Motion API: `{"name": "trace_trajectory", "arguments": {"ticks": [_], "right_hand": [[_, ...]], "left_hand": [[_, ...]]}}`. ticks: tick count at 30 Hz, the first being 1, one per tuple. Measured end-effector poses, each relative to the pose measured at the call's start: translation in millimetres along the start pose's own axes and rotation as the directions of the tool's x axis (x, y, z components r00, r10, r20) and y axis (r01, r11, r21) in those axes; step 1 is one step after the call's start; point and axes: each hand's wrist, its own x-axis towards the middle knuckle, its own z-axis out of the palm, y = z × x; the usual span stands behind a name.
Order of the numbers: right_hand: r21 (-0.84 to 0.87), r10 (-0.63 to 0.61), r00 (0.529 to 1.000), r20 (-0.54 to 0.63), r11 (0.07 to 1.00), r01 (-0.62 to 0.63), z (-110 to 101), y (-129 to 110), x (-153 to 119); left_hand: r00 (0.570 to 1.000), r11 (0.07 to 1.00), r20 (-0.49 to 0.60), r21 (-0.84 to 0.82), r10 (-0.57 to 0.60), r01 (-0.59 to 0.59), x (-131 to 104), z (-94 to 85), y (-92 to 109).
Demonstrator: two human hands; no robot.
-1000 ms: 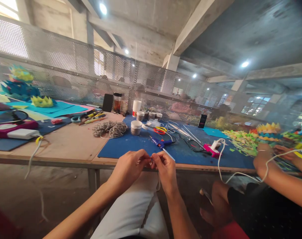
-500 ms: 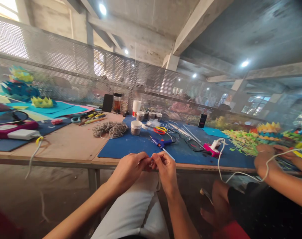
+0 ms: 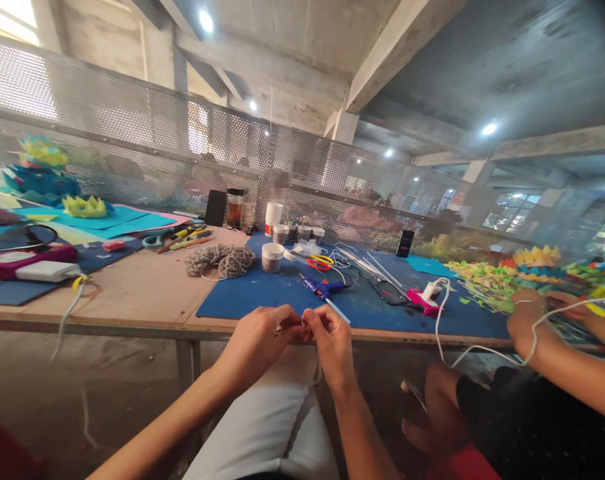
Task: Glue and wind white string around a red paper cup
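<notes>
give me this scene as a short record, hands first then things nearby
left hand: pinched, up against the right hand
right hand: pinched; anything held is too small to tell
glue gun: blue, lying on the blue mat
cord bundle: left of the glue gun
co-worker's hand: far right, by paper scraps

A person's left hand [image 3: 262,335] and right hand [image 3: 333,340] meet at the near edge of a worktable [image 3: 132,280], fingertips pinched around a small item [image 3: 303,323] too tiny to identify. Beyond them, a blue glue gun [image 3: 323,287] lies on a blue mat [image 3: 252,297], near a paper cup [image 3: 272,257] and a bundle of gray cord [image 3: 220,260]. At far left, a yellow paper crown [image 3: 85,206] rests on blue sheets [image 3: 125,220]; at right, a co-worker's hands [image 3: 530,303] reach toward paper scraps [image 3: 482,280] before a perforated screen [image 3: 147,143].
</notes>
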Motion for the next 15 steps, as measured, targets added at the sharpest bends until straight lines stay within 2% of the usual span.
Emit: {"name": "trace_trajectory", "arguments": {"ticks": [7, 10, 12, 15], "right_hand": [[-0.008, 0.007, 1.000, 0.009, 1.000, -0.007, 1.2, 0.0, -2.0], [-0.013, 0.008, 1.000, -0.001, 1.000, -0.008, 0.5, 2.4, -2.1], [-0.031, 0.004, 1.000, -0.020, 1.000, -0.005, -0.8, 4.1, -2.2], [-0.062, -0.001, 0.999, -0.044, 0.998, -0.001, -2.6, 4.8, -2.9]], "left_hand": [[0.998, 0.995, 0.036, -0.080, 0.061, -0.058, -3.4, -3.7, 0.4], [0.998, 0.998, 0.041, -0.028, 0.053, -0.052, -2.3, -0.1, -1.0], [0.998, 0.997, 0.001, 0.033, 0.066, -0.066, -3.3, 2.5, -0.9], [0.975, 0.991, -0.175, -0.002, 0.134, -0.137, -8.6, -0.4, 7.6]]}}
